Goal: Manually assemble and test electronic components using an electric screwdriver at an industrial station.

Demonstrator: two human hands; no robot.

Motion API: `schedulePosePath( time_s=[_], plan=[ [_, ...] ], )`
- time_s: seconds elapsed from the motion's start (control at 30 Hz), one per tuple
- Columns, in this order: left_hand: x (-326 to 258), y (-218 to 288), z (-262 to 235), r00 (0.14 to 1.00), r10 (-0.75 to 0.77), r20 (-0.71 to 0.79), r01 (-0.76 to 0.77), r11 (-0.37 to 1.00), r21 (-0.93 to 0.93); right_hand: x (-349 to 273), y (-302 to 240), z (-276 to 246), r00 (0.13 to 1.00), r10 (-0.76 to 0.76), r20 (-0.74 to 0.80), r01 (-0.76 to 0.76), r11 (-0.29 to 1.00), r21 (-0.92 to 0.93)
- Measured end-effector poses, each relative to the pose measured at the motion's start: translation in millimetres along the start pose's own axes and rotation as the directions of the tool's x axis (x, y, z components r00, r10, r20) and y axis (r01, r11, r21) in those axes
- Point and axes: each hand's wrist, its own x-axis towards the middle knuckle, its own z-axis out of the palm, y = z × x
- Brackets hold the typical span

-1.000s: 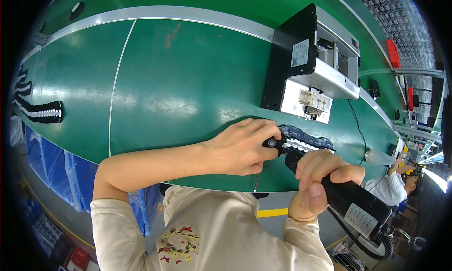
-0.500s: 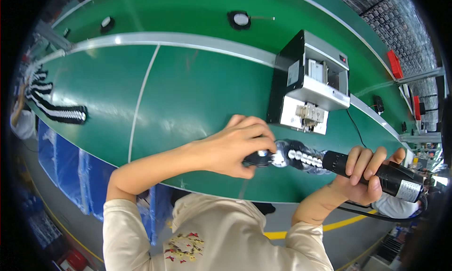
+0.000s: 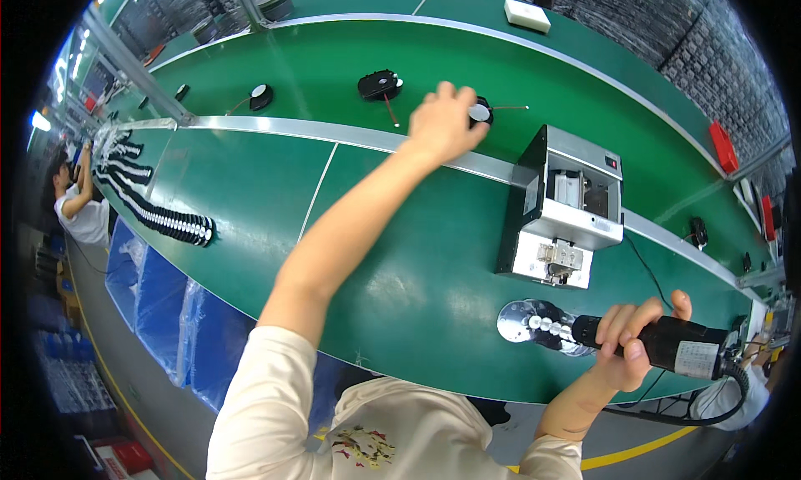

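The shirt [image 3: 430, 434] is cream with a slight sheen. The left sleeve [image 3: 265, 396] and right sleeve [image 3: 552, 460] are short. A ring-shaped print [image 3: 365, 445] in red, yellow and dark tones marks its front. Both forearms [image 3: 355, 229] are bare.

Bare left arm [image 3: 350, 221] stretched far forward, ungloved left hand [image 3: 442, 123] palm-down with fingers [image 3: 446, 91] bent; closer in, the ungloved right hand [image 3: 627, 340] holds a curled grip
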Motion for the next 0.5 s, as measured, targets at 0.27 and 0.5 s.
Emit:
schedulePosePath(
  time_s=[0.27, 0.5],
  plan=[
    [23, 15, 64, 0.996, -0.073, 0.055, 0.058, 0.969, 0.239, 0, 6, 1, 0.998, 0.057, -0.013, -0.057, 0.998, 0.008],
    [-28, -15, -32, 0.969, 0.152, -0.196, -0.189, 0.964, -0.186, -3, 0, 2, 0.998, 0.048, -0.027, -0.049, 0.999, -0.017]
  ],
)
